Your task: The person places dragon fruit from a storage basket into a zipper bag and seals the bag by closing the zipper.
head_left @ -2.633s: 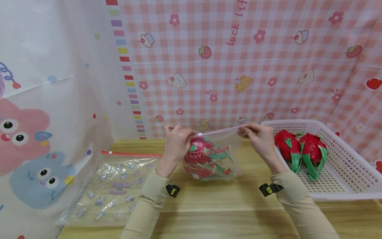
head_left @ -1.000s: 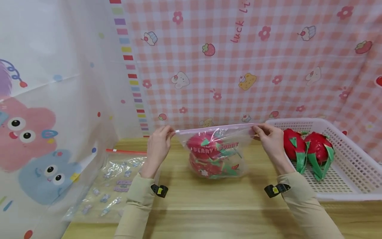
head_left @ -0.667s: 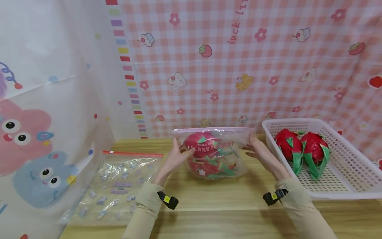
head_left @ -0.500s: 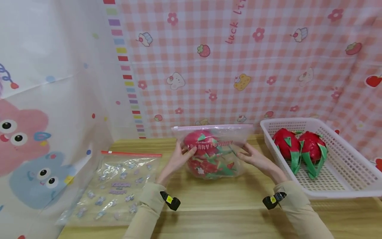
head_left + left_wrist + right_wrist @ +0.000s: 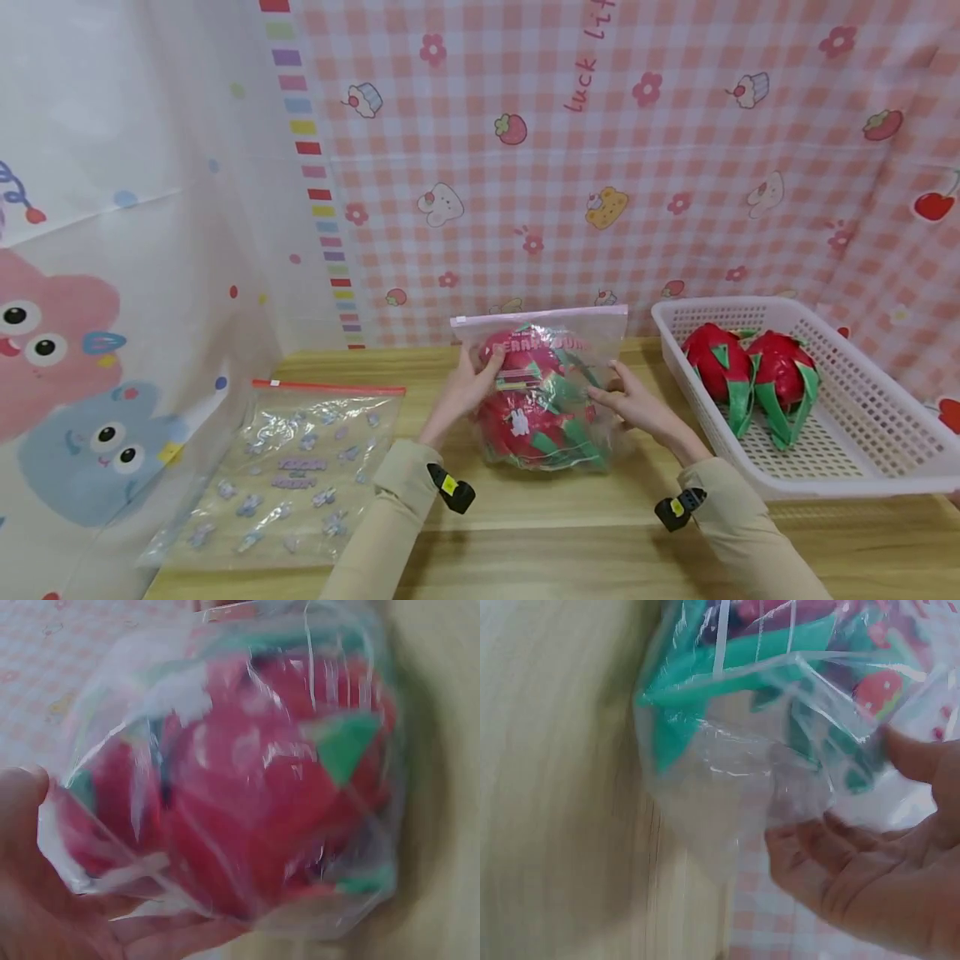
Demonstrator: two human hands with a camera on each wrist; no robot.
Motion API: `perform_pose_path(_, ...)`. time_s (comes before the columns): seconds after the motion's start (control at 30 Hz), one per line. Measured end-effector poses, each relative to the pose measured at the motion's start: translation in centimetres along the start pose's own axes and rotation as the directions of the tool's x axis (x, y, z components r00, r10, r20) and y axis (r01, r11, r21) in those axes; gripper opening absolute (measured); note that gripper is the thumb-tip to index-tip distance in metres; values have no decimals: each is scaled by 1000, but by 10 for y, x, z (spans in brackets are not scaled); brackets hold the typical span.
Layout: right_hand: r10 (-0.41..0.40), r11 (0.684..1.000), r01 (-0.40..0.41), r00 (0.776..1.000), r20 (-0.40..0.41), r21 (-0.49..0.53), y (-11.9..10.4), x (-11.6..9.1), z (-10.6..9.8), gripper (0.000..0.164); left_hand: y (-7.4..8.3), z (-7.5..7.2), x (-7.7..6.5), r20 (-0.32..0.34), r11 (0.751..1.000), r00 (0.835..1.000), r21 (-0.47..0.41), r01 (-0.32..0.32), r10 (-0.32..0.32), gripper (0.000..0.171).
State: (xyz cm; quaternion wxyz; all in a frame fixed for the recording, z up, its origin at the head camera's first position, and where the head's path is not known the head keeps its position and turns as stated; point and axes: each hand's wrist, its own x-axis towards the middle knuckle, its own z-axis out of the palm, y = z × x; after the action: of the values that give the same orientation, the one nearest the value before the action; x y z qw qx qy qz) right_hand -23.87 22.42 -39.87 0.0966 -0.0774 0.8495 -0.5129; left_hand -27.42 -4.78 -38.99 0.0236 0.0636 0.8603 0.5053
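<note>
A clear slider zip bag [image 5: 600, 333] with a pink top strip and printed lettering stands upright in the middle of the table. Inside are red dragon fruits [image 5: 517, 417] with green leaf tips, seemingly artificial. On the bag's left side, my left hand [image 5: 467, 390] holds it, thumb in front and fingers behind, and the left wrist view shows the fruit [image 5: 247, 787] close up through the film. My right hand [image 5: 639, 407] grips the loose film at the right side between thumb and fingers. The zip's white slider sits at the strip's left end.
A flat clear zip bag [image 5: 292, 475] with a red strip lies on the table [image 5: 540, 542] at the left. At the right stands a white slotted basket [image 5: 862, 483] with two more dragon fruits [image 5: 783, 371]. Patterned cloth hangs behind and at the left.
My left hand went with the slider to the strip's left end. Both hands then left the strip and took the bag's sides lower down. The bag now shows its front more fully.
</note>
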Motion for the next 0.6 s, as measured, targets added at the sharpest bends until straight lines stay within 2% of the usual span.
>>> perform_pose_path(0.07,35,999,-35,999,-10,-9,0,-3,-2,74,-1,2,-1,60,1000,998,-2,25,-25,81)
perform_pose_path(0.17,84,996,-85,995,-56,-28,2,-6,-5,74,-5,7,-2,123,998,992,-45,32,-26,83)
perform_pose_path(0.33,132,982,-148,982,-135,-121,8,-7,-9,72,-14,17,1,194,994,980,-107,-19,39,79)
perform_pose_path(0.43,152,964,-180,976,-154,-194,10,-7,-10,69,-18,21,3,210,994,974,-84,-75,91,72)
perform_pose_path(0.53,148,943,-193,973,-179,-272,11,-8,-9,64,-19,20,2,242,992,962,-12,-126,125,69)
perform_pose_path(0.6,108,925,-177,971,-213,-335,9,-9,-7,61,-20,18,0,270,988,953,33,-154,139,67)
